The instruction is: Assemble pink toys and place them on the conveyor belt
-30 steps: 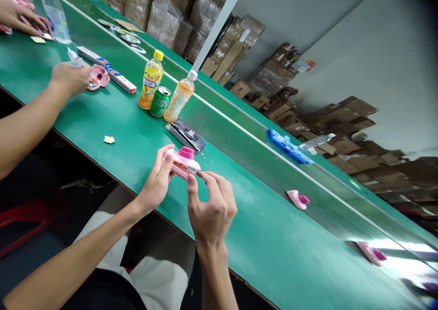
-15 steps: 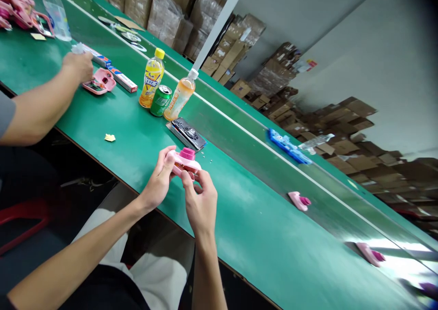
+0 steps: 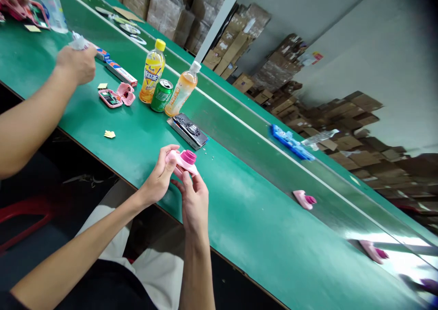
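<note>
Pink toy camera [image 3: 183,160] held over the near edge of the green bench [image 3: 260,228], pinched by fingers of my left hand [image 3: 158,178] and right hand [image 3: 193,200]. Head view: I count two bottles [image 3: 153,70], one can [image 3: 161,95], two loose pink shells [image 3: 304,199]; cardboard boxes [image 3: 273,73] line the wall.

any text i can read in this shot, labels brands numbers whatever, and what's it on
No text reads clearly enough to quote.
yellow bottle: big blue lettering on the label, too blurred to read.
green can: white marks, blurred.
orange bottle: label print too small.
long box: blue and red print, unreadable.
wall sign: red, too far off.
pink toy part, held by left hand and right hand: no print shows.
</note>
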Tool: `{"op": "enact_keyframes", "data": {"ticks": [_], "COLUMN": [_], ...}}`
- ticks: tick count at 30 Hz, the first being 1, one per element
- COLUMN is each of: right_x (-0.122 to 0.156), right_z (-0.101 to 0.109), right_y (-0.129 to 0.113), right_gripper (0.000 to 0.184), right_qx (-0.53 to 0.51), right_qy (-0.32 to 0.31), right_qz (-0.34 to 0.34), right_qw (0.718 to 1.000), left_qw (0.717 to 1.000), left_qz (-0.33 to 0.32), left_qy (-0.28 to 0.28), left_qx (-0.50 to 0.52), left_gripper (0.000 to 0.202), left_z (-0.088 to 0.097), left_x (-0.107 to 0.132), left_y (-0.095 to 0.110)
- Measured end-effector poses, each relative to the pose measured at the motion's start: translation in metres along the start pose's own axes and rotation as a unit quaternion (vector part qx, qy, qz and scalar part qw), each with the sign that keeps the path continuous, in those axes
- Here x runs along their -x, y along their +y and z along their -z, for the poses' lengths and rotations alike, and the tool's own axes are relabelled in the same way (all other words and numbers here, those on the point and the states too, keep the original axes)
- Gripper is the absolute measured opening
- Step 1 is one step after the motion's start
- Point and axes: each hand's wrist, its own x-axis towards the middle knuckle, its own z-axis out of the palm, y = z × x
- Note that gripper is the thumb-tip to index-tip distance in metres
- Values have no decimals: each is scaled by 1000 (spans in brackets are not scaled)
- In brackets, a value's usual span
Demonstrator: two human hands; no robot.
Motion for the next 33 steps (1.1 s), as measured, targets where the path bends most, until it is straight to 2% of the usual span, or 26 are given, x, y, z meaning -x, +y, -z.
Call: {"op": "enact_keyframes", "data": {"ticks": [2,5,7,13,16,19,21,24,29,31,33], "right_x": [1,3,5,5,6,11,13,11,8,13,16], "right_z": [-1,-2,-3,-9,-16,-19,-16,-7,7,14,31], "right_y": [4,9,11,11,18,27,28,22,4,0,-4], "right_gripper": [58,48,46,57,60,65,68,62,52,51,50], "right_qx": [82,225,255,101,46,9,-12,17,97,106,116], "right_qy": [39,105,126,95,127,197,212,183,112,80,35], "right_qz": [53,154,177,63,44,60,79,82,35,11,-7], "right_qw": [994,956,942,988,990,979,974,980,988,991,993], "left_qw": [1000,998,997,993,991,989,986,982,984,990,993], "left_qz": [8,15,21,47,53,66,76,91,106,106,109], "left_qy": [18,27,34,49,59,54,50,41,33,6,-44], "left_qx": [23,62,73,96,107,124,142,160,140,94,21], "left_gripper": [50,60,64,48,42,44,46,43,47,50,53], "left_z": [-3,-9,-11,-12,-12,-12,-11,-7,-5,-6,-5], "left_x": [-1,-2,-3,-3,-4,-4,-3,-2,2,7,15], "left_y": [0,1,2,-2,-3,-1,0,0,-9,-10,-7]}}
